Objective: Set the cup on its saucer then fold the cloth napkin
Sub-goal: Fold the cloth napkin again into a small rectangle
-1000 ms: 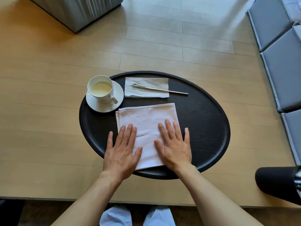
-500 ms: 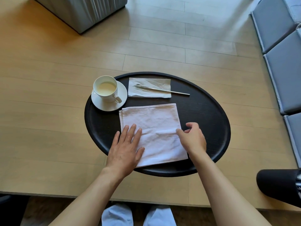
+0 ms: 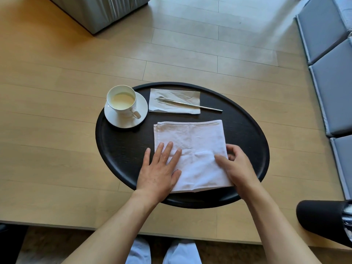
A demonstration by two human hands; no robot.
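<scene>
A white cup (image 3: 122, 101) holding pale liquid stands on its white saucer (image 3: 142, 111) at the back left of a black oval tray (image 3: 118, 149). The white cloth napkin (image 3: 192, 141) lies folded into a rough square in the tray's middle. My left hand (image 3: 161, 170) rests flat on the napkin's near left part, fingers spread. My right hand (image 3: 236, 166) pinches the napkin's right edge, thumb on top and fingers curled under it.
A paper napkin (image 3: 187, 99) with a thin metal utensil (image 3: 203, 107) across it lies at the tray's back. The tray sits on a low wooden surface. Grey cushions (image 3: 333, 82) line the right, a grey block (image 3: 102, 10) stands far left, a black object (image 3: 322, 220) near right.
My right hand left the napkin's top, slid to its right edge and closed on it. My left hand stayed flat on the cloth. The view shifted slightly.
</scene>
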